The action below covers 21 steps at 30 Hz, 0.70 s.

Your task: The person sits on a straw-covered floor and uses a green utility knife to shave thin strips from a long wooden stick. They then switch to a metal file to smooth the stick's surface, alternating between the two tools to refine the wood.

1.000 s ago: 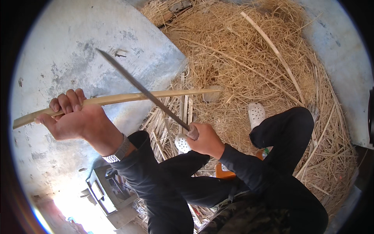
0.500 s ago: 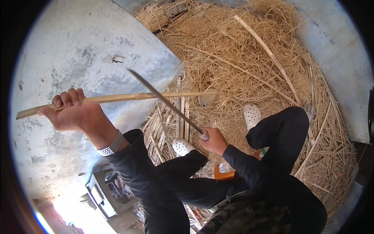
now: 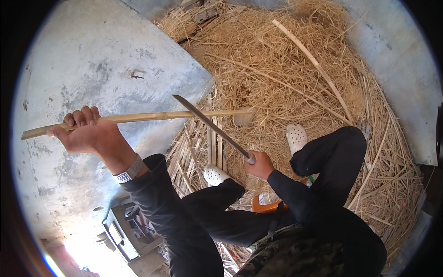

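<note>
The left hand (image 3: 85, 137), wearing a silver, metal-banded watch (image 3: 128, 171), is grasping a long, narrow, pale-yellow strip of wood or bamboo (image 3: 152, 117) near its left end, before a patchy, blue-white wall (image 3: 92, 55). The right hand (image 3: 262, 165) is clenching the handle (image 3: 251, 160) of a long, grey metal blade (image 3: 217, 130), which is crossing in front of the strip; whether the two are touching cannot be told. The strip's far end is extending over a pale, rounded block (image 3: 242, 120) beside heaped, straw-coloured shavings (image 3: 277, 60). Two white, perforated clogs (image 3: 296, 137) are resting nearby. At lower left, an open, grey cabinet (image 3: 138, 255) is holding small items (image 3: 138, 221), any lettering too small to read.
</note>
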{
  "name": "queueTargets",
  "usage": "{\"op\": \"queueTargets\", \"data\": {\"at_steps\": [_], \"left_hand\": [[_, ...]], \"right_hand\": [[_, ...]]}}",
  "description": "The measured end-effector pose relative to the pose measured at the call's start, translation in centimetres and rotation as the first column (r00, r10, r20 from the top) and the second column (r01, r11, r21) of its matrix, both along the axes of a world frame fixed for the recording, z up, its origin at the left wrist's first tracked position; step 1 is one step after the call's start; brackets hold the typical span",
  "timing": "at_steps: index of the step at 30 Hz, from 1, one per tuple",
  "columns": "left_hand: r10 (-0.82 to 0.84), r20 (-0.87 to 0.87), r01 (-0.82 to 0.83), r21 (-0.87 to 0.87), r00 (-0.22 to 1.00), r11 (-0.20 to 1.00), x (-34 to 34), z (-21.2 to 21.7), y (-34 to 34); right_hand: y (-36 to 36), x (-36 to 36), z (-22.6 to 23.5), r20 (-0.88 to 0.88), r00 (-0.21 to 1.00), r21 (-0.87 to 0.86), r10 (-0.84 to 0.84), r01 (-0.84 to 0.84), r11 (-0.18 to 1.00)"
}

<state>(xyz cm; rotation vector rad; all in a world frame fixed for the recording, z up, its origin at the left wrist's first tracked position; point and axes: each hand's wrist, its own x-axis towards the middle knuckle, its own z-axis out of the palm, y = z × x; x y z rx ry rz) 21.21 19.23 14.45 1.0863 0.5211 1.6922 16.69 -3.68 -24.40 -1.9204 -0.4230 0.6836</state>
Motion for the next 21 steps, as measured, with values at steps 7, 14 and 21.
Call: {"op": "queueTargets", "data": {"at_steps": [7, 14, 21], "left_hand": [[-0.006, -0.001, 0.006, -0.02, 1.0, 1.0, -0.1, 0.3, 1.1], [-0.02, -0.027, 0.02, 0.003, 0.999, 1.0, 0.6, 0.2, 0.7], [-0.037, -0.002, 0.037, 0.0, 0.999, 0.999, 1.0, 0.2, 1.6]], "right_hand": [[-2.7, -0.3, -10.0, -0.301, 0.928, -0.063, -0.221, 0.212, 0.975], [-1.3, -0.2, -3.1, -0.016, 1.0, -0.028, 0.015, -0.015, 0.999], [-4.6, -1.8, -11.7, -0.248, 0.943, -0.098, -0.222, 0.204, 0.974]]}}
